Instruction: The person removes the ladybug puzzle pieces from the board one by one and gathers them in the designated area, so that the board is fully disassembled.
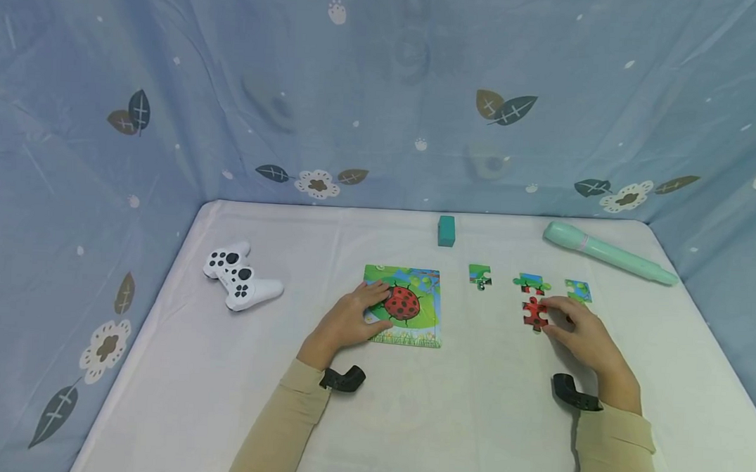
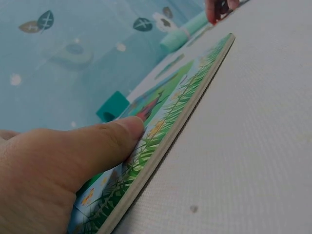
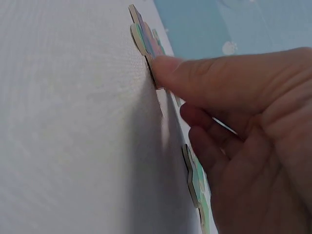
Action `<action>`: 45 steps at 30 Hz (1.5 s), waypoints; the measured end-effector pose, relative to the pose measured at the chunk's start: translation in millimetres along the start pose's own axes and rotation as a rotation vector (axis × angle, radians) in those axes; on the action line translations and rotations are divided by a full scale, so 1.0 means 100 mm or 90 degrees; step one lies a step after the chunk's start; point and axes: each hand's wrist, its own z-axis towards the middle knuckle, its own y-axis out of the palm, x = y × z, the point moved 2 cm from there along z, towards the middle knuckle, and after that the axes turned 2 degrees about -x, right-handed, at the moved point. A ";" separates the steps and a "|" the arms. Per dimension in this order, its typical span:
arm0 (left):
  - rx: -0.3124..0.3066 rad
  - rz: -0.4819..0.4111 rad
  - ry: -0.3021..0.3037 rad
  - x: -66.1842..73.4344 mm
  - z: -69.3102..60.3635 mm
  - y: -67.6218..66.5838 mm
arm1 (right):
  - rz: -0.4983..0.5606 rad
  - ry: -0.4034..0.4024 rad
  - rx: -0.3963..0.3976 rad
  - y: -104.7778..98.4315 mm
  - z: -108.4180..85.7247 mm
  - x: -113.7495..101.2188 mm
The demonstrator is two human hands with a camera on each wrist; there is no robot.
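A square ladybug puzzle [image 1: 420,322] lies on the white table, and my left hand [image 1: 352,318] rests on its left part, fingers spread. In the left wrist view the thumb of the left hand [image 2: 63,165] presses on the picture near its grassy edge [image 2: 161,129]. My right hand [image 1: 585,336] has its thumb and fingertips at a red puzzle piece [image 1: 533,315]. The right wrist view shows the thumb of that hand [image 3: 234,83] on a piece [image 3: 144,36]; whether the piece is off the table cannot be told.
Other pieces lie near the right hand: a green one [image 1: 478,272], a blue-green one [image 1: 531,283] and a blue one [image 1: 578,290]. A teal block [image 1: 446,231] is at the back, a mint-green pen-shaped object [image 1: 611,254] at back right, a white game controller [image 1: 239,278] at left.
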 end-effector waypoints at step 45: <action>0.027 0.065 -0.009 -0.21 -0.18 -0.12 | 0.141 -0.187 -0.061 1.35 0.76 -1.74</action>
